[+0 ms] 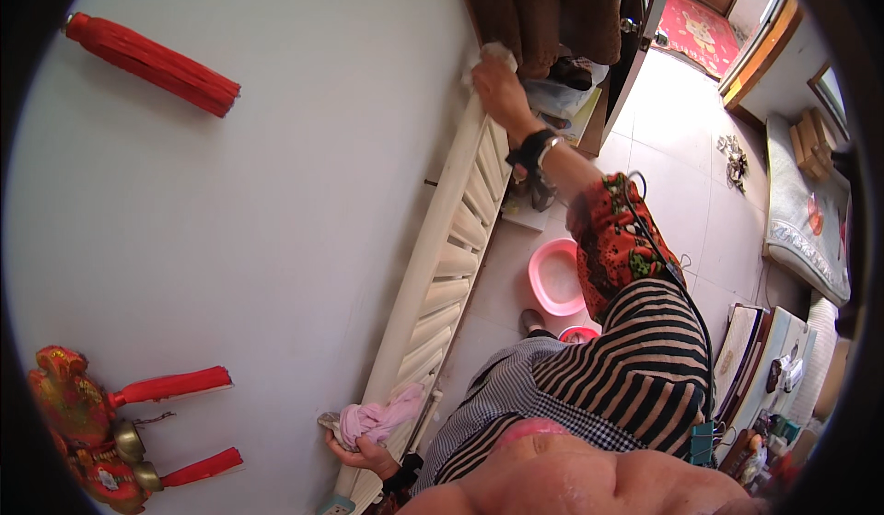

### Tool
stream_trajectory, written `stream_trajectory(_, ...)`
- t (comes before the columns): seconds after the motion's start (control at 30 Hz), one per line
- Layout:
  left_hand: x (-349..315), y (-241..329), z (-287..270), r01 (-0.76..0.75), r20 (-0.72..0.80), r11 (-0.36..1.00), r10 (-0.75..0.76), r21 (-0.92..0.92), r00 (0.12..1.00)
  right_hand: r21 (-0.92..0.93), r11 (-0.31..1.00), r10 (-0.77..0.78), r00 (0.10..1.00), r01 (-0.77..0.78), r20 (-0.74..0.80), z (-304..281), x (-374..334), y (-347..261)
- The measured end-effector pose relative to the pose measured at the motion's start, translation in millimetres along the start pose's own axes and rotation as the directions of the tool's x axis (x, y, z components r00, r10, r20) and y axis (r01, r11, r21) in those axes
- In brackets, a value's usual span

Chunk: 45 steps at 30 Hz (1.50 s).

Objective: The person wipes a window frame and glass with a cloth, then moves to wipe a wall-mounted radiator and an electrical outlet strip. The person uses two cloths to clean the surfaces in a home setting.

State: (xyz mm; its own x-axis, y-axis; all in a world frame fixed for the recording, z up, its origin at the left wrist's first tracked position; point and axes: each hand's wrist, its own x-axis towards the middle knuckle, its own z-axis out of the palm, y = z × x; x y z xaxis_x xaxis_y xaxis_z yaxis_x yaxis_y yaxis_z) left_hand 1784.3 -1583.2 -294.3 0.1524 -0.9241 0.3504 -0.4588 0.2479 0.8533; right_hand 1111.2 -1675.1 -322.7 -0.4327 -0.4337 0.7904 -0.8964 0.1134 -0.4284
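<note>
Step in hand, apparently: wiping radiator (422, 266) (cream, smooth, finned). Next, presumably called for: even pressure along its top. At its far end: crumpled white cloth (497, 52), bunched in fingers of right hand (502, 91). At its near end: soft pink cloth (382, 418), clasped in fingers of left hand (371, 457). Beside it: rounded pink basin (535, 285).

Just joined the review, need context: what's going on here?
A person is at a long cream-white ribbed radiator along a pale wall. The right hand, arm stretched out, holds a small crumpled white wad, cloth or paper, at the radiator's far end. The left hand holds a bunched pink cloth at the near end. A pink plastic basin sits on the floor.
</note>
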Motion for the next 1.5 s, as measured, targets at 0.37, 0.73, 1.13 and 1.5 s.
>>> stream_trajectory(0.37, -4, 18, -6, -0.068, -0.035, 0.993, 0.071, 0.095, 0.997, 0.058, 0.995, -0.086, 0.996, 0.086, 0.007, -20, 3, -5)
stream_trajectory(0.73, -2, 22, 3, -0.172, -0.031, 0.985, 0.173, 0.018, 0.984, 0.339, 0.919, -0.260, 0.955, 0.200, 0.142, -39, -102, -191)
stream_trajectory(1.13, 1, 13, 13, -0.186, -0.037, 0.982, 0.186, 0.013, 0.982, 0.164, 0.984, -0.080, 0.995, 0.069, 0.062, -20, -61, -96)
stream_trajectory(1.5, -6, -60, 23, -0.137, 0.008, 0.920, 0.150, -0.367, 0.989, 0.552, 0.769, -0.512, 0.828, 0.323, 0.230, 9, -256, -376)
